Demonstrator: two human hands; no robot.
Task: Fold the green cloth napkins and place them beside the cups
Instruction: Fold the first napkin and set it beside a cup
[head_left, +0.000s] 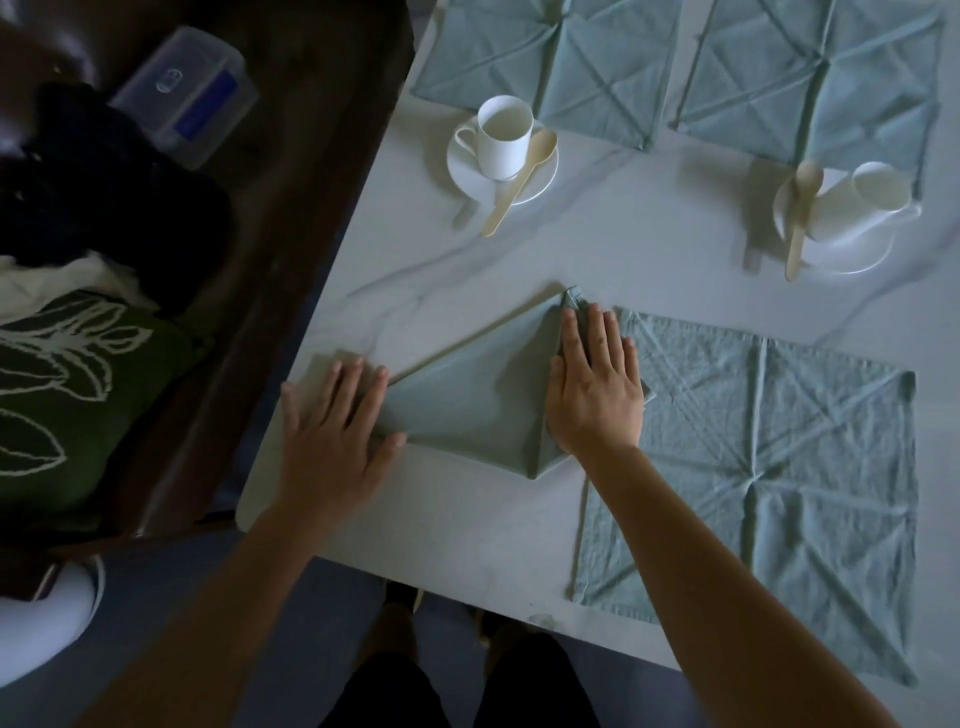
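Left hand (332, 431): fingers straight and spread, gripping nothing, pressed flat on the left corner of the part-folded green napkin (467, 410), apparently to pin it to the counter (457, 525). Right hand (592, 395): fingers straight, close together, flat on that napkin's right flap, likely setting the crease. Just right of that napkin, an unfolded napkin (779, 467); beyond it, well apart, a white cup (504, 137) and a second cup (883, 189).

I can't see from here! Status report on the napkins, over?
Left hand and right hand flat, pressing half-folded napkin. Three other napkins unfolded. Nothing in the way.
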